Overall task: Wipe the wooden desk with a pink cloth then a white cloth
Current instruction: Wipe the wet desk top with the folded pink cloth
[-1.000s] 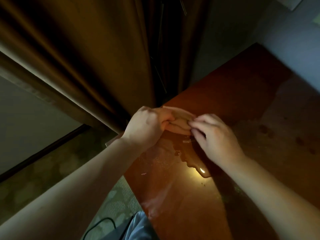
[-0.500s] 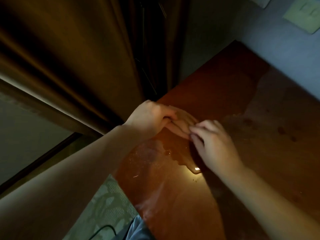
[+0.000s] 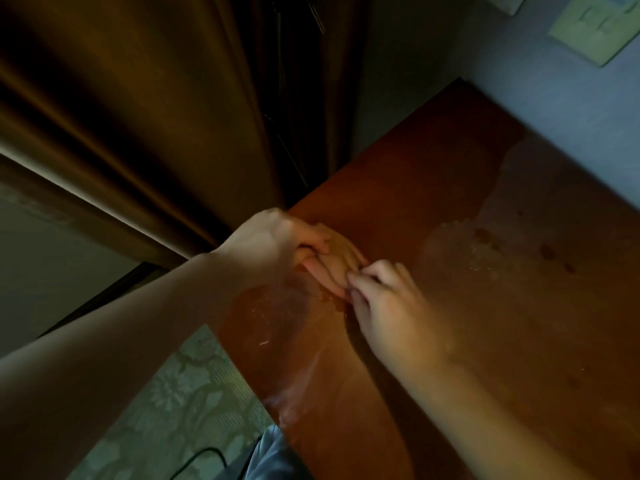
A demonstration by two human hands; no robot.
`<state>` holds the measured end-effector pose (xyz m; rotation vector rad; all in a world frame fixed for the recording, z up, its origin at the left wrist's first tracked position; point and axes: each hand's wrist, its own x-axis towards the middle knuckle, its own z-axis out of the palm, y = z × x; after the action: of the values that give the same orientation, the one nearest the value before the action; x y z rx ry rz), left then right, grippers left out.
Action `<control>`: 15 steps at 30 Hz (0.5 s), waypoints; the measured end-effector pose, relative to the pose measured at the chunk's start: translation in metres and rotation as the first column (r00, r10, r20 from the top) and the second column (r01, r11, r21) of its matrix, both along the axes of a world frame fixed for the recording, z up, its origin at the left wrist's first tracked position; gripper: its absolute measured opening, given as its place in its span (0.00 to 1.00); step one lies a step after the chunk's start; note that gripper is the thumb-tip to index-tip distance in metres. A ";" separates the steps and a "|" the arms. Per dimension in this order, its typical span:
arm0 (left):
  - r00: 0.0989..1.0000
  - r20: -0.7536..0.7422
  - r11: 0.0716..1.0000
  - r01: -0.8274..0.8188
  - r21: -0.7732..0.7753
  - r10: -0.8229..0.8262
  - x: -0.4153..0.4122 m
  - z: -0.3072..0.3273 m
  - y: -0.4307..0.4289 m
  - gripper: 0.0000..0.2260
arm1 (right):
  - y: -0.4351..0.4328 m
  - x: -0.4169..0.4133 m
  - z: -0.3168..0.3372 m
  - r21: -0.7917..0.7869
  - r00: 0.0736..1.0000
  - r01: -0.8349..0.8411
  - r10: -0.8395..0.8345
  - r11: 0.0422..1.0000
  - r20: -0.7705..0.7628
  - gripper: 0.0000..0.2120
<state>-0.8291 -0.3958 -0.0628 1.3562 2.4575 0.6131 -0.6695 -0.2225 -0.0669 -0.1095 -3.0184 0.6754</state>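
Observation:
A small folded pinkish cloth (image 3: pixel 337 263) lies on the reddish wooden desk (image 3: pixel 433 209) near its left edge. My left hand (image 3: pixel 273 244) grips the cloth's left side, fingers curled over it. My right hand (image 3: pixel 391 306) pinches the cloth's near right end with its fingertips. Most of the cloth is hidden between the two hands. The desk surface below the hands looks wet and shiny. No white cloth is in view.
A brown curtain (image 3: pixel 138 109) hangs left of the desk. A bluish wall (image 3: pixel 554 91) backs the desk, with a green paper (image 3: pixel 588 26) pinned on it. Patterned floor (image 3: pixel 180 403) and a dark cable (image 3: pixel 201 459) lie below left. Stains mark the desk's right part (image 3: pixel 485 244).
Both hands stay together on the cloth; they have shifted slightly toward the desk's left edge and the view has tilted, showing more wall.

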 end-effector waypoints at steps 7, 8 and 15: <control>0.999 -0.035 1.000 -0.001 -0.014 0.001 -0.006 0.001 -0.008 0.10 | -0.003 -0.011 -0.009 -0.031 1.000 -0.009 0.009 0.999 0.005 0.12; 0.999 -0.037 1.000 -0.018 -0.024 0.017 -0.010 0.001 -0.002 0.09 | -0.001 -0.018 -0.008 -0.023 0.999 0.033 -0.033 0.999 0.007 0.13; 0.998 0.014 0.996 -0.067 -0.055 0.068 0.004 0.000 -0.026 0.10 | -0.040 0.002 -0.003 -0.023 1.000 0.021 -0.021 1.000 0.019 0.11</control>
<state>-0.8253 -0.4213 -0.0626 1.2479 2.4969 0.5657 -0.6678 -0.2620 -0.0699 -0.1494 -3.0237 0.7111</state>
